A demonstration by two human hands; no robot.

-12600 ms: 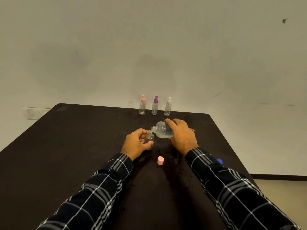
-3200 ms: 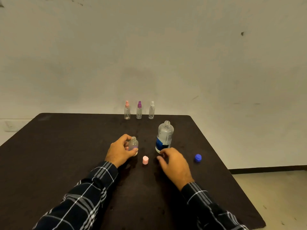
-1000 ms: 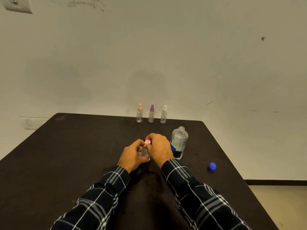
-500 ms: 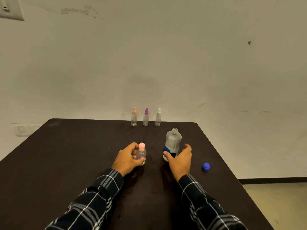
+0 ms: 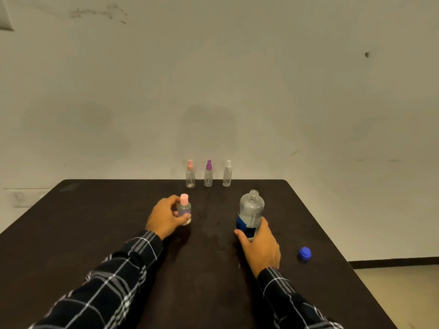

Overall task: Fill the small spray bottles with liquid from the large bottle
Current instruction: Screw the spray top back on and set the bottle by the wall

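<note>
Dark brown, matte and faintly speckled, the worktop (image 5: 95, 233) fills the lower half of the view and ends at a plain off-white wall (image 5: 213, 79) marked with scuffs and smudges; pale floor (image 5: 403, 300) and a dark skirting strip show at the lower right. The left hand (image 5: 166, 218), in a dark plaid sleeve, is wrapped around a small clear bottle with a pink cap (image 5: 184, 210) standing upright on the worktop left of centre. The right hand (image 5: 260, 248) grips the lower part of the large bottle (image 5: 250, 212), clear with a blue label, which stands upright with its neck uncapped, to the right of the small one and well apart from it. A blue cap (image 5: 305, 253) lies on the worktop to the right of that hand. Along the far edge by the wall stand three slim spray bottles in a row: pink-topped (image 5: 190, 175), purple-topped (image 5: 208, 174) and white-topped (image 5: 227, 174).
</note>
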